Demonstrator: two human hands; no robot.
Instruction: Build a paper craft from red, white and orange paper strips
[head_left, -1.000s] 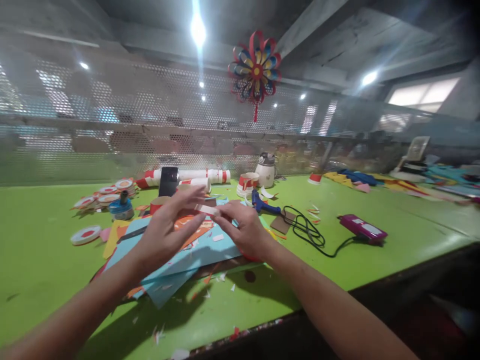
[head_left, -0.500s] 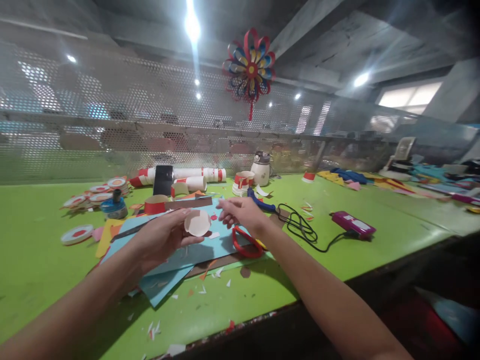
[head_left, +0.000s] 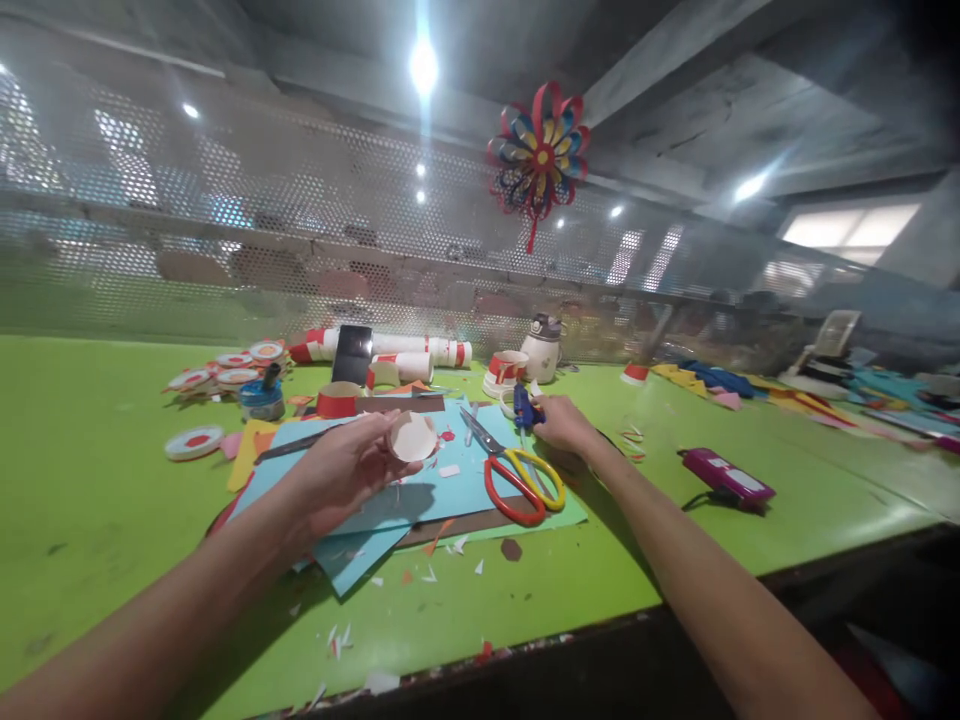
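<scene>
My left hand (head_left: pixel 352 465) pinches the edge of a small round white paper piece (head_left: pixel 412 437), which looks like a cut-off cup bottom, above sheets of light blue paper (head_left: pixel 442 505). Farther right, my right hand (head_left: pixel 564 425) is closed around a blue glue gun (head_left: pixel 527 408), its fingers partly hidden behind the hand. Between the hands, scissors (head_left: pixel 517 480) with one red and one yellow handle lie on the paper, blades pointing away and a little open.
A purple power bank (head_left: pixel 727 480) with a cable lies right. Behind stand a white bottle (head_left: pixel 542 348), red-and-white cup pieces (head_left: pixel 505 372) and a phone (head_left: pixel 352 355). At left are a blue jar (head_left: pixel 262 398) and paper discs (head_left: pixel 193 443). Scraps litter the front edge.
My right hand has moved from beside the paper piece to the right and taken hold of the glue gun, uncovering the scissors. My left hand keeps the paper piece. The view has shifted slightly left.
</scene>
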